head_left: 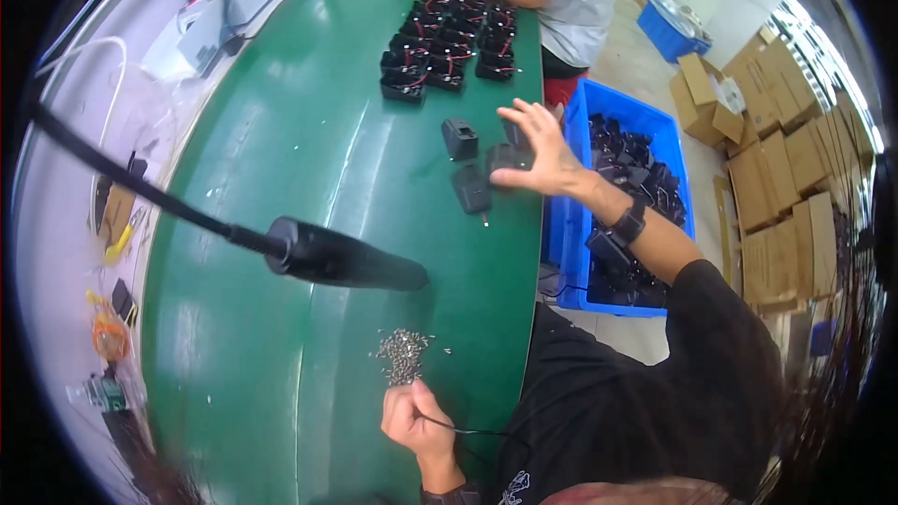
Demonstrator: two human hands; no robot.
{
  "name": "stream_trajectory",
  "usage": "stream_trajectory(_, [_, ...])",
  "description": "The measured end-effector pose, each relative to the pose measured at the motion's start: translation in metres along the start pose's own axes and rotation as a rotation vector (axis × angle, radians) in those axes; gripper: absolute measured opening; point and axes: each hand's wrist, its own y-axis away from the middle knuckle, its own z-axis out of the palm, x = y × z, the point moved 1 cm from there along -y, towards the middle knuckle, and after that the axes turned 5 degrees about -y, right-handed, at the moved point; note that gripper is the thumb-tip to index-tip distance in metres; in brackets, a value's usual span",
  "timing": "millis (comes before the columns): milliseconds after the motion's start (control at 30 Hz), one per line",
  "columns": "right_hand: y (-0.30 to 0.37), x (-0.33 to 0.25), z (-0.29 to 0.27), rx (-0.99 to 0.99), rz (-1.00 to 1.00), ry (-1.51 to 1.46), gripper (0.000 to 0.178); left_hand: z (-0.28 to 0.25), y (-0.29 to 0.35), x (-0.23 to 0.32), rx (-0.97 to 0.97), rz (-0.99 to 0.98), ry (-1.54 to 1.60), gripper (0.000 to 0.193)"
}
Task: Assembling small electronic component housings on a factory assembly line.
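Over a smooth, glossy green tabletop (253, 337) we go: at two o'clock our right hand (535, 151) is splayed wide, fingers and thumb arched over matte black, boxy plastic housings (460, 139). Touching one? We can't tell. Down at six, our left hand (412, 419) curls nearly closed beside a grainy heap of small silvery metal screws (402, 353); anything pinched inside, we can't make out. The lowest housing, at one o'clock, lies with its long axis eleven to five, a thin bit poking toward five. Our black cylindrical plastic tool (346, 255) hangs at eight, its long axis nine to three. The table's edge runs close on the housings' three-o'clock side, a blue plastic crate (569, 234) just beyond; toward nine we've broad green room.
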Motion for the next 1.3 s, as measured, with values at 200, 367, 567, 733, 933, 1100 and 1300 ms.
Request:
stream_trajectory(200, [-0.013,-0.044,0.022,-0.122,0.026,0.091,0.103,0.005,0.003,-0.002,0.011,-0.018,0.005,0.032])
stream_trajectory(367, [-0.02,-0.053,0.037,-0.106,0.024,0.148,0.083,0.002,0.004,0.003,-0.015,-0.029,0.015,0.028])
stream_trajectory(567, [-0.02,-0.052,0.046,0.019,-0.072,0.065,0.068,-0.002,0.005,-0.001,-0.039,-0.049,0.009,0.023])
stream_trajectory(733, [-0.02,-0.045,0.046,0.084,-0.045,-0.044,0.07,0.0,0.003,0.001,-0.041,-0.045,-0.003,0.023])
stream_trajectory(933, [-0.019,-0.049,0.048,0.084,-0.023,0.045,0.073,0.0,0.003,0.002,-0.039,-0.048,0.015,0.024])
stream_trajectory(1100, [-0.019,-0.05,0.048,0.044,-0.011,0.053,0.072,0.001,0.004,0.003,-0.032,-0.047,0.024,0.024])
stream_trajectory(1300, [-0.02,-0.047,0.049,0.097,0.044,0.045,0.059,0.001,0.004,0.001,-0.03,-0.046,0.001,0.024])
